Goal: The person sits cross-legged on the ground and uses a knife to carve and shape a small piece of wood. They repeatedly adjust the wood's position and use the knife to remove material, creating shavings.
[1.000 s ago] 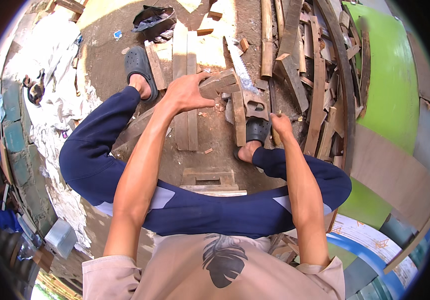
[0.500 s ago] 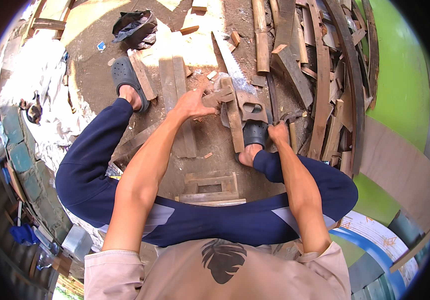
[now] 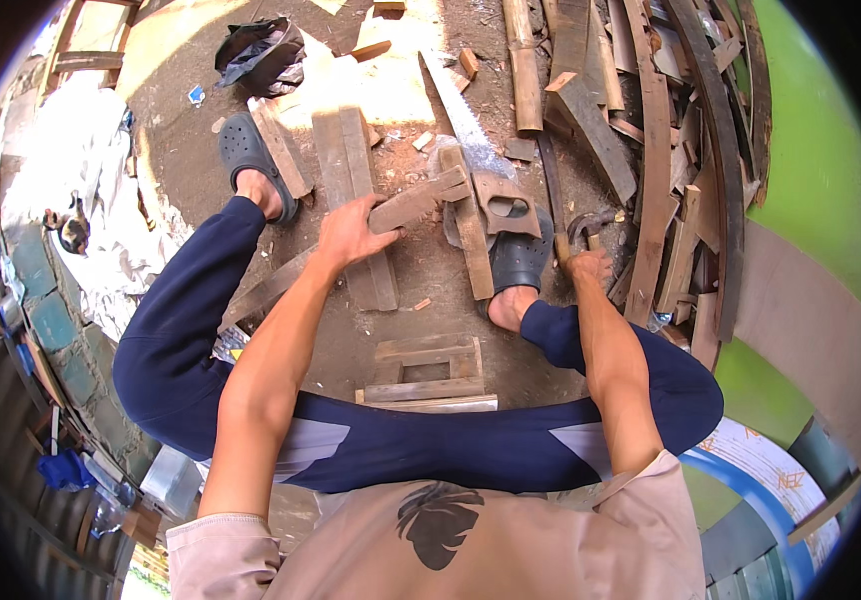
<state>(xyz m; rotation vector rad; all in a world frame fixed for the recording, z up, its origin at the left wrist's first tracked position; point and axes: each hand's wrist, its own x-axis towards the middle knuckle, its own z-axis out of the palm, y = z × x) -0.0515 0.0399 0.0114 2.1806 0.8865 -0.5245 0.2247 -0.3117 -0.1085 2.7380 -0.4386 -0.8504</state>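
My left hand (image 3: 353, 232) is closed over a long wooden strip (image 3: 416, 203) that slants across the floor, its thumb on the near side. The strip's upper right end lies against a short wooden piece (image 3: 471, 240). Beside that piece is a handsaw (image 3: 507, 207) with a wooden handle, its blade pointing away from me. My right hand (image 3: 589, 266) is wrapped around the handle of a hammer (image 3: 596, 241), whose metal head shows just beyond the fingers. A dark long blade or bar (image 3: 551, 180) with a tan end lies next to this hand.
Two boards (image 3: 356, 180) lie side by side under the strip. A small wooden frame (image 3: 429, 368) sits near my lap. Scrap lumber (image 3: 641, 180) is piled on the right. A black bag (image 3: 263, 55) stands far left, and my clogs (image 3: 521, 255) flank the work.
My left hand has slid left along the strip, away from its end. My right hand has moved right, from beside my clog onto the hammer's handle.
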